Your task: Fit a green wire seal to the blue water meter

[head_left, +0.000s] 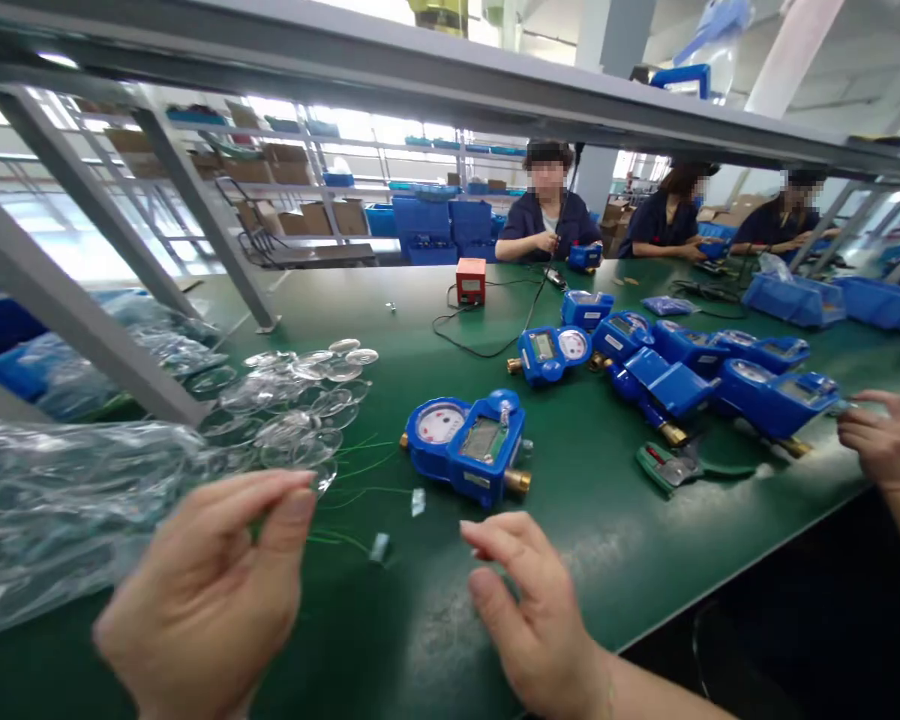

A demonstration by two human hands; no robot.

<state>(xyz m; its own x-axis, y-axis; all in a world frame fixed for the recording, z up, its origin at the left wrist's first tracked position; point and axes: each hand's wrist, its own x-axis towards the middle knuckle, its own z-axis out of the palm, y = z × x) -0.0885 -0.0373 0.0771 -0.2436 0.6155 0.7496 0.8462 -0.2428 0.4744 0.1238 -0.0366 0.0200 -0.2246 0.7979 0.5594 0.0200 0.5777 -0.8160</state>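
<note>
Left hand point(210, 590) and right hand point(536, 615) hover above the worktop point(412, 640) along its near edge. The left's thumb and forefinger nearly meet; I cannot tell whether they pinch anything. The right is half open, empty. Just beyond, between them, a meter point(465, 447) lies face up. Discs point(296, 432) heap toward the left edge; a co-worker point(547, 225) faces the far edge.

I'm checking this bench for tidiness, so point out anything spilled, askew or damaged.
The clear discs look spilled: they lie in a loose, overlapping heap on the green bench, beside the plastic bag, rather than stacked. No damage stands out.
</note>
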